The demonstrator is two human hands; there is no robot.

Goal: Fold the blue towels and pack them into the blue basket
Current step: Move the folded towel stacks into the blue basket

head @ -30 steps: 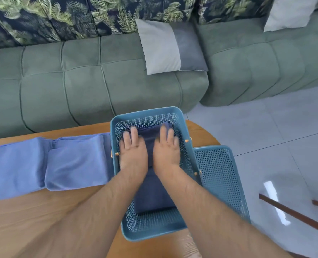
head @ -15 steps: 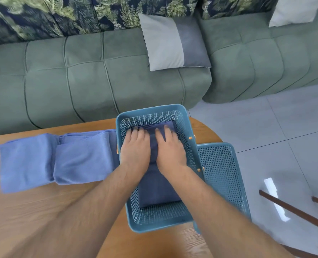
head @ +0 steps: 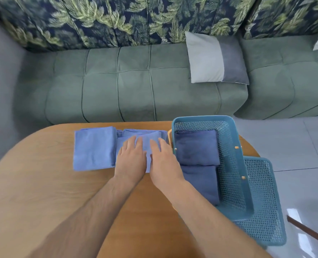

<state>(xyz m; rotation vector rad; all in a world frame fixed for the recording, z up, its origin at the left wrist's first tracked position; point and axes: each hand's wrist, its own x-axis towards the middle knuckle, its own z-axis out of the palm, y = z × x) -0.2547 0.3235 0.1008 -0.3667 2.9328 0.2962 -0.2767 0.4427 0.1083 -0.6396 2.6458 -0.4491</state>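
The blue basket point(head: 232, 164) stands on the right part of the wooden table point(head: 43, 192). Two folded dark blue towels lie inside it, one at the far end point(head: 196, 146) and one nearer me point(head: 201, 183). Left of the basket lie two folded light blue towels: one point(head: 94, 148) further left, the other point(head: 147, 138) right beside the basket. My left hand point(head: 131, 158) and my right hand point(head: 163, 161) rest flat on this nearer towel, fingers straight.
A blue perforated lid point(head: 260, 202) lies under the basket's right side and sticks out over the table edge. A green sofa point(head: 136, 86) with a grey cushion point(head: 216, 58) runs behind the table. Tiled floor point(head: 294, 146) is at the right.
Both hands have left the dark towel in the basket and moved left onto the light blue towel beside it. The camera view has shifted, so the basket now sits further right.
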